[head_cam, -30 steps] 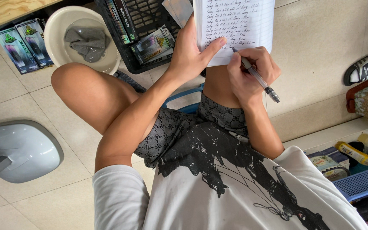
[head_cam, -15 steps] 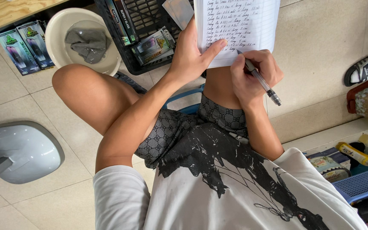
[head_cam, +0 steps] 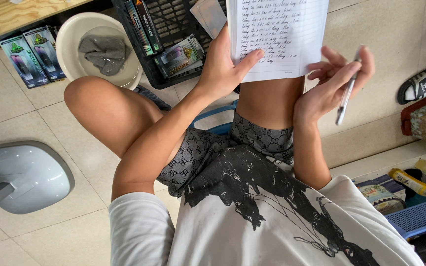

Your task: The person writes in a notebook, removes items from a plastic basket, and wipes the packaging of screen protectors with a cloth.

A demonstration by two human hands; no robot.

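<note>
1. Tiled floor (head_cam: 35, 113): smooth, hard. A round cream basin (head_cam: 70, 34) with a grey rag and a black slotted crate (head_cam: 173, 15) sit at its top edge.
2. Lined notebook (head_cam: 277, 34): thin, floppy paper propped on the right knee, pinched by the left hand (head_cam: 223, 69), thumb on the page. Risk: the page could buckle, probably unsupported behind.
3. Right hand (head_cam: 331, 83): fingers loosely curled on a slim pen (head_cam: 346, 93), lifted just right of the page. Loose grip, could slip.

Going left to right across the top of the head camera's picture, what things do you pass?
Two green boxes → cream bowl holding a grey cloth → black crate → left hand → lined notebook → right hand → pen → sandal.
</note>
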